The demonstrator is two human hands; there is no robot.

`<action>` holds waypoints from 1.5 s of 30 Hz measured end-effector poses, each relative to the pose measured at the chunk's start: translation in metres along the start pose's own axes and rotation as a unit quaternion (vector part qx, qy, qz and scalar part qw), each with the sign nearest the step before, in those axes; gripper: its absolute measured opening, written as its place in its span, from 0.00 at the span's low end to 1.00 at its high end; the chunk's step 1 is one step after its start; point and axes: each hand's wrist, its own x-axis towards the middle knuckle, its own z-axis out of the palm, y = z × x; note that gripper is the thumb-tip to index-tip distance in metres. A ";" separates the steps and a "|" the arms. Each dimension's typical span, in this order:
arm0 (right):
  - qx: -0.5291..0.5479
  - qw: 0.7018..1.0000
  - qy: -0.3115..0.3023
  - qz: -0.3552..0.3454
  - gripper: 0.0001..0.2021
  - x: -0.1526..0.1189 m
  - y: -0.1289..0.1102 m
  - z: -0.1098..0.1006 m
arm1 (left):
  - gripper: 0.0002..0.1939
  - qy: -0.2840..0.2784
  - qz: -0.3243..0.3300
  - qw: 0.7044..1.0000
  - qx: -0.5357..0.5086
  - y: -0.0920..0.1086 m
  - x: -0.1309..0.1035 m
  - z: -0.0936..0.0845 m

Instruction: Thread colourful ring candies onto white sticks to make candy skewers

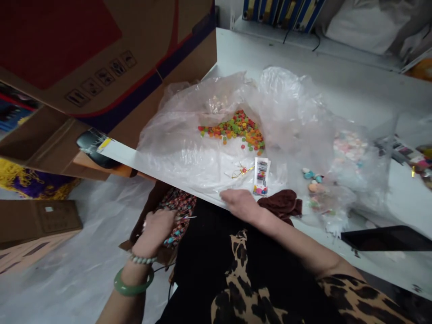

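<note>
My left hand (160,227), with a bead bracelet and a green bangle on its wrist, is closed over a box of small multicoloured strung pieces (180,202). From its fingers juts a thin, pale pointed tool (189,218), mostly hidden by the hand. At the table's front edge is my right hand (241,203), fingers curled together; what they hold, if anything, is hidden. Just beyond it lie a small printed packet (261,175) and a gold wire piece with a red bead (243,170). A dark brown cloth (281,204) lies beside the right wrist.
Red, orange and green beads (243,130) lie on clear plastic bags (189,108) across the white table (344,85). Pastel pieces (349,146) and a black tablet-like object (388,238) are to the right. A large cardboard box (141,27) stands at the left.
</note>
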 end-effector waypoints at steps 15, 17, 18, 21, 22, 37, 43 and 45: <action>-0.127 0.972 0.105 0.168 0.13 0.030 0.091 -0.018 | 0.08 0.252 0.166 0.948 -0.105 0.149 0.109 -0.036; -0.129 0.970 0.102 0.180 0.13 0.029 0.091 -0.016 | 0.09 0.256 0.163 0.948 -0.098 0.153 0.116 -0.029; -0.127 0.969 0.103 0.186 0.13 0.029 0.091 -0.014 | 0.09 0.261 0.162 0.947 -0.096 0.154 0.118 -0.026; -0.110 0.967 0.114 0.200 0.13 0.028 0.095 -0.012 | 0.10 0.276 0.152 0.944 -0.097 0.156 0.122 -0.021; -0.102 0.965 0.126 0.204 0.13 0.027 0.097 -0.011 | 0.10 0.279 0.146 0.944 -0.100 0.157 0.123 -0.021; -0.038 0.994 0.097 0.029 0.12 0.049 0.072 -0.021 | 0.09 0.238 0.153 0.900 -0.331 0.163 0.145 -0.039; -0.129 0.987 0.047 0.087 0.15 0.062 0.058 -0.017 | 0.06 0.125 0.125 0.820 -0.545 0.148 0.150 -0.042; -0.105 0.989 0.058 0.092 0.13 0.065 0.064 -0.019 | 0.03 0.033 0.144 0.738 -0.659 0.145 0.146 -0.043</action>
